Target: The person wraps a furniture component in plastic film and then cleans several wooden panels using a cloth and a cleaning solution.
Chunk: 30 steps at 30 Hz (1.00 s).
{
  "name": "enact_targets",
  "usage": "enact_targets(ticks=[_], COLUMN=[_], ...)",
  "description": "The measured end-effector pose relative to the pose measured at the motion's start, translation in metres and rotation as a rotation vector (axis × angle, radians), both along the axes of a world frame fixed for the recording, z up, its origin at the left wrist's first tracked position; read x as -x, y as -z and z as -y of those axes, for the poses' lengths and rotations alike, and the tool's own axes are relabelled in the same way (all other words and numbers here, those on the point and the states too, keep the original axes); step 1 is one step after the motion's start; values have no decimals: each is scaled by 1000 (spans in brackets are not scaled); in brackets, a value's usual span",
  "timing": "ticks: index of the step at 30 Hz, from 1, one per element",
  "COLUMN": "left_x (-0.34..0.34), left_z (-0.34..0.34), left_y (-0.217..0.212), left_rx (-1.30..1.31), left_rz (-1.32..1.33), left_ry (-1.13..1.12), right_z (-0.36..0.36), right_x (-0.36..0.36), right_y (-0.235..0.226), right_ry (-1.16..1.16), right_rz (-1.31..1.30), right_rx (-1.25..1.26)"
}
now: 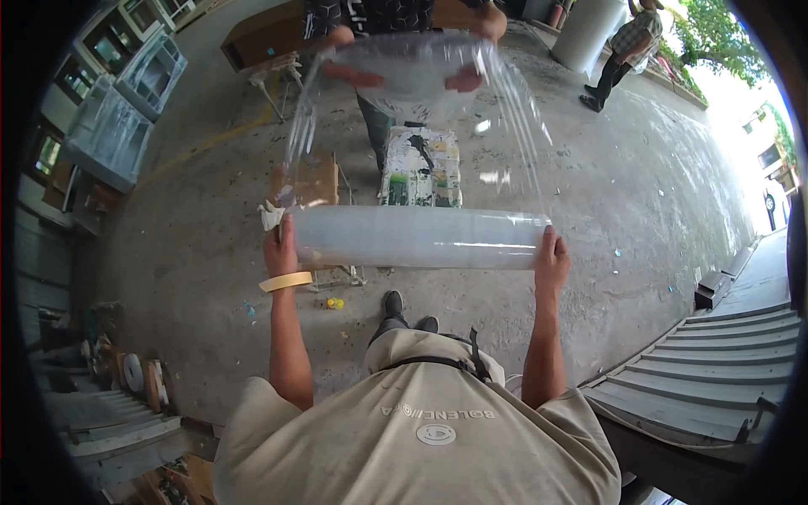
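A wide roll of clear stretch film (pixel 421 238) lies level across both my hands in front of me. My left hand (pixel 280 242) is closed round its left end, where a crumpled white scrap (pixel 271 216) sticks out. At the right end my right hand (pixel 551 259) grips the roll. A loose sheet of film (pixel 513 135) runs from it to a co-worker opposite, whose two hands (pixel 358 77) are at the sheet's far edge. Round my left wrist hangs a roll of yellowish tape (pixel 285 282).
Beyond the roll stands a paint-spattered block-like stand (pixel 419 164), with a brown cardboard-coloured panel (pixel 313 178) to its left. Film-wrapped furniture (pixel 109 135) lines the left side. Another person (pixel 627 55) is at the far right. Slatted metal (pixel 707 362) lies at the lower right.
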<state>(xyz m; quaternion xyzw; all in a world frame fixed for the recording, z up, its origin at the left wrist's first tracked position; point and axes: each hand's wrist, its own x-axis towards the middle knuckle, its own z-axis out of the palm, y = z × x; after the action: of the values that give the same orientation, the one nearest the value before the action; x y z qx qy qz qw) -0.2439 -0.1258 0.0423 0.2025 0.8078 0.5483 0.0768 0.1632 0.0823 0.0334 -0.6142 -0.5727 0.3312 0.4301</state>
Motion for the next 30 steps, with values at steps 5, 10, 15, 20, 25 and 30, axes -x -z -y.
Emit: enact_targets(ticks=[5,10,15,20,25,30], left_x=[-5,-8,-5,-15,-16,-15], left_z=[7,13,40,42,43,44], left_y=[-23,8,93,123,164,185], left_rx=[-93,49,409,561,824,1030], left_rz=[-8,-43,50,65,140,244], left_ry=[33,12,54,134,174,182], right_z=[8,25,41,53,58,68], right_x=[3,-13,-14,-27,-39,-42], right_y=[-32,2,53,125,165,198], right_ry=[15,11,-30,-40,-118,-225], right_rz=[-102,2,132,334,408,474], right_rx=[-91,-10,110,238,477,631])
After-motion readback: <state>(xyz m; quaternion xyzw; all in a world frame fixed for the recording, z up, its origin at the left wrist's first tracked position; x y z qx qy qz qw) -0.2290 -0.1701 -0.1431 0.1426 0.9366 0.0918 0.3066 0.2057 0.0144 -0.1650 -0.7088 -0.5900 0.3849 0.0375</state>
